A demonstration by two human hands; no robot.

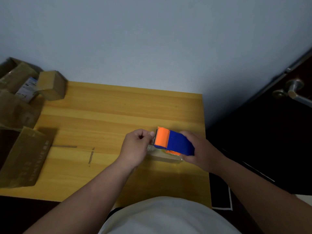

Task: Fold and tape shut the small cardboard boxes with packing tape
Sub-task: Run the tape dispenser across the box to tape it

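Small cardboard box (164,157) lies flat on the wooden counter (104,119), near its right edge, beneath both hands. We note the right hand (198,149) wrapped around a blue-and-orange tape dispenser (173,143) resting over the box. The left hand (136,146) has curled fingers (152,133) pinching the tape end (151,147) at the dispenser's blade.
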